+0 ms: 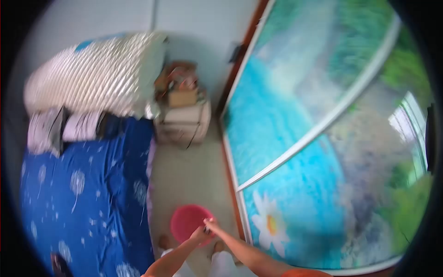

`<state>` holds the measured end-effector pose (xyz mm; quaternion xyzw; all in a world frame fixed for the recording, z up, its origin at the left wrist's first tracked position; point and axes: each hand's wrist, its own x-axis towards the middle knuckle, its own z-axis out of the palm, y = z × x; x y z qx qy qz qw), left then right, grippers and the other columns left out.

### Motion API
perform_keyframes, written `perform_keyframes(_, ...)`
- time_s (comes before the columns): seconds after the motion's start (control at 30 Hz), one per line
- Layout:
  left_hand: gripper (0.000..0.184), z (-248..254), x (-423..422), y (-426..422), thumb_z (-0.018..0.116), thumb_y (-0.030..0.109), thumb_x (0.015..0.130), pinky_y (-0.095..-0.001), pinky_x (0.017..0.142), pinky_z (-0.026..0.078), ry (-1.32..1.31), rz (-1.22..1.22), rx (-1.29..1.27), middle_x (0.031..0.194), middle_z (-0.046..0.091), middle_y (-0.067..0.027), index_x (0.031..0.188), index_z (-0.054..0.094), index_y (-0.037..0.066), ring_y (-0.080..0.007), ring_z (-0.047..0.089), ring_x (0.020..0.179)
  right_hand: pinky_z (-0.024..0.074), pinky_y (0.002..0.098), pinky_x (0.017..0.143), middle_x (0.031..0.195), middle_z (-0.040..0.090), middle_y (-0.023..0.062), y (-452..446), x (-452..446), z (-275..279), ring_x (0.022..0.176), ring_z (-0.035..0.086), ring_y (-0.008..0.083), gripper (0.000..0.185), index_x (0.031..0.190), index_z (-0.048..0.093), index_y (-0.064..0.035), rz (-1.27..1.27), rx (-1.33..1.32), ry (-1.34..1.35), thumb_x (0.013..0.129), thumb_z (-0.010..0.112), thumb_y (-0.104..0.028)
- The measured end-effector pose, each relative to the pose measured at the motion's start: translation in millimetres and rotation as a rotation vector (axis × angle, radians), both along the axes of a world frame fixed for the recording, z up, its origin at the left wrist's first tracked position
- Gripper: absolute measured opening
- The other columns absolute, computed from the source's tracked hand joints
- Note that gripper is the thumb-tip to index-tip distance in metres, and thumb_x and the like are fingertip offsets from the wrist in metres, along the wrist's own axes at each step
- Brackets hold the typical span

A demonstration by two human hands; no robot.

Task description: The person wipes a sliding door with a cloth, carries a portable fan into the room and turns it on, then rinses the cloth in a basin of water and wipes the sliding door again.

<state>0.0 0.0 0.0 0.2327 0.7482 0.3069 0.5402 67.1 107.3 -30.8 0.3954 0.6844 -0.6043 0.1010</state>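
Both hands are together over the pink basin, which is on the floor between bed and wardrobe, just ahead of the person's feet. Left hand comes in from lower left, right hand from lower right; they meet over the basin's right-hand part, fingers close together. Grip state, either hand: can't tell, too small and blurred to read how far the fingers are curled. A small dark thing shows between the hands; can't make out what it is or which hand has it, if either. Can't tell whether either hand touches the basin. Basin reads round, seen from above; contents not readable. Legs are in light trousers, orange sleeve at the right arm. To the left: bed with blue dandelion-print sheet, two light striped pillows at the head end, against a shiny quilted headboard. Dark object at the sheet's near end, unidentified. Beige nightstand next to the headboard, small box plus blurred clutter on top. To the right: wardrobe doors printed with blue water, greenery and a white daisy, split by a white frame strip.
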Motion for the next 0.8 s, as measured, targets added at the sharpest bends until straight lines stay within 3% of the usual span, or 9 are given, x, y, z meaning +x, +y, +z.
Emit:
perform_keyframes(0.07,0.054,-4.1,-46.1,10.8,0.063,0.048,0.067,-0.0362,0.051,0.05,-0.068,-0.094,0.025,0.072,0.059,-0.0108,0.098,0.054,0.004,-0.0214,0.061,0.063,0.0466,0.0324,0.056,0.072,0.057,0.0071,33.8,-29.2,38.6,0.067,0.056,0.0159,0.042,0.087,0.055,-0.0029,0.024,-0.117,-0.089,0.073,0.061,-0.041)
perform_keyframes(0.1,0.051,70.0,-53.5,14.6,0.063,0.046,0.067,-0.0335,0.049,0.049,-0.085,-0.032,0.043,0.071,0.059,-0.0098,0.093,0.054,0.003,-0.0187,0.059,0.06,0.0467,0.0302,0.058,0.072,0.057,0.0068,40.6,-23.8,145.7,0.068,0.055,0.0143,0.039,0.088,0.055,-0.0025,0.116,-0.225,-0.126,0.074,0.061,-0.039)
perform_keyframes(0.23,0.04,90.8,-48.3,-12.1,0.065,0.037,0.069,-0.0277,0.046,0.046,-0.376,0.256,0.138,0.073,0.058,-0.0078,0.086,0.056,0.001,-0.0136,0.054,0.054,0.0451,0.0263,0.055,0.074,0.056,0.0066,23.6,17.0,122.4,0.068,0.055,0.0111,0.033,0.094,0.055,-0.0015,0.016,-0.212,-0.025,0.075,0.062,-0.028)
perform_keyframes(0.27,0.032,96.1,-59.8,-16.3,0.064,0.028,0.074,-0.0279,0.052,0.048,0.059,-0.012,0.232,0.079,0.058,-0.0101,0.089,0.057,0.0,-0.0147,0.056,0.061,0.044,0.0256,0.052,0.075,0.056,0.0063,13.9,19.8,119.3,0.066,0.054,0.0108,0.034,0.097,0.053,-0.001,-0.089,-0.146,0.198,0.074,0.063,-0.024)
perform_keyframes(0.33,0.03,119.3,-75.9,-19.4,0.064,0.024,0.073,-0.0258,0.055,0.046,-0.031,0.019,0.296,0.076,0.058,-0.0083,0.089,0.057,0.0,-0.0124,0.054,0.061,0.0429,0.025,0.05,0.077,0.056,0.0061,6.8,17.2,130.3,0.064,0.054,0.0104,0.036,0.101,0.052,-0.0005,-0.224,-0.049,0.443,0.073,0.064,-0.02)
perform_keyframes(0.57,0.014,167.0,-82.9,3.3,0.059,0.01,0.078,-0.0222,0.059,0.043,-0.25,0.243,0.697,0.072,0.059,-0.005,0.087,0.06,-0.001,-0.0077,0.052,0.065,0.0437,0.0251,0.061,0.083,0.058,0.0095,-35.7,51.8,215.0,0.072,0.055,0.0137,0.054,0.115,0.042,-0.001,-0.489,0.066,0.138,0.069,0.065,-0.015)
perform_keyframes(0.63,0.013,198.0,-73.2,8.5,0.059,0.01,0.078,-0.0222,0.059,0.044,-0.305,0.002,0.744,0.072,0.06,-0.0042,0.087,0.061,0.0,-0.0076,0.053,0.066,0.0428,0.0242,0.063,0.084,0.058,0.0092,-52.2,55.4,224.9,0.073,0.054,0.0128,0.055,0.117,0.041,-0.0011,-0.416,0.258,-0.007,0.069,0.064,-0.016)
perform_keyframes(0.73,0.013,216.7,-52.7,21.6,0.059,0.01,0.078,-0.0223,0.061,0.044,-0.333,-0.421,0.804,0.073,0.06,-0.0025,0.086,0.061,0.0,-0.0073,0.053,0.067,0.0428,0.0255,0.064,0.087,0.056,0.0079,-50.8,63.6,237.3,0.072,0.052,0.0119,0.053,0.12,0.041,-0.0019,-0.108,0.784,0.628,0.074,0.06,-0.02)
perform_keyframes(0.8,0.015,244.9,-40.4,25.0,0.062,0.012,0.076,-0.023,0.061,0.044,-0.294,-0.627,0.841,0.073,0.06,-0.0023,0.085,0.061,0.0,-0.0078,0.053,0.067,0.0426,0.0269,0.071,0.091,0.057,0.0077,-47.4,71.7,256.2,0.079,0.053,0.0123,0.046,0.116,0.046,-0.003,-0.125,0.578,0.344,0.075,0.059,-0.022)
